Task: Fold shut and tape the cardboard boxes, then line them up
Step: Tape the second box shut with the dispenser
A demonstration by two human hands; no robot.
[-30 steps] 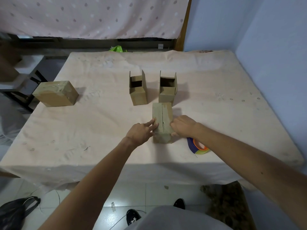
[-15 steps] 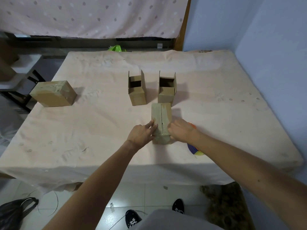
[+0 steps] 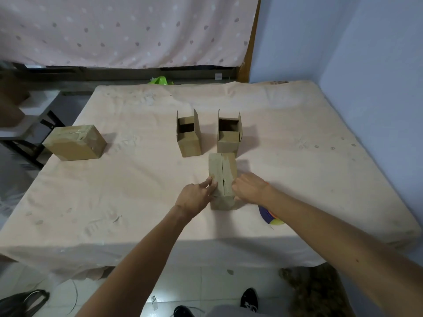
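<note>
Pressing the folded box [image 3: 222, 165] on the tabletop [image 3: 137, 191], we lay our left hand [image 3: 194, 196] on its top, grip spread, fingers [image 3: 208, 181] straight; right hand [image 3: 249, 187] curls against its right side, grip state unclear. Two open boxes [image 3: 188, 136] [image 3: 229, 136] stand just behind

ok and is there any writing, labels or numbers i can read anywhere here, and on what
No text can be read in this view.
Folded box, left open box, right open box, taped box: plain cardboard, no print visible.
Small white tag on the rail behind the table: too small to read.
Tape roll: mostly hidden by the right arm, no lettering visible.
</note>
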